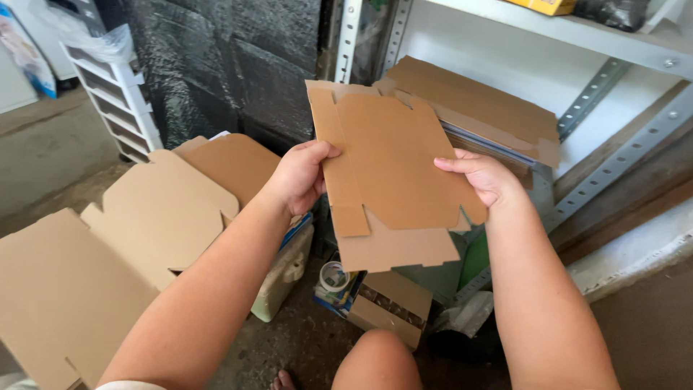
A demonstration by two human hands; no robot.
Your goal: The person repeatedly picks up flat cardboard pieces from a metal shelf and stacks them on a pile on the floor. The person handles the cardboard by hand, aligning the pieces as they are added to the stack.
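I hold a flat die-cut cardboard box blank (393,180) upright before the metal shelf (577,32), long axis vertical: my left hand (299,177) pinches its left edge, my right hand (484,177) seemingly clasps the right, fingers (455,165) pressed together.

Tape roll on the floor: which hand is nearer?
Left. The left hand is above the tape roll; the right hand is above and farther right. Both grip the cardboard blank.

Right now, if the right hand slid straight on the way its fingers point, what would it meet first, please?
The right hand points left across the flat cardboard blank it holds; going on, it would probably meet the left hand gripping the opposite edge.
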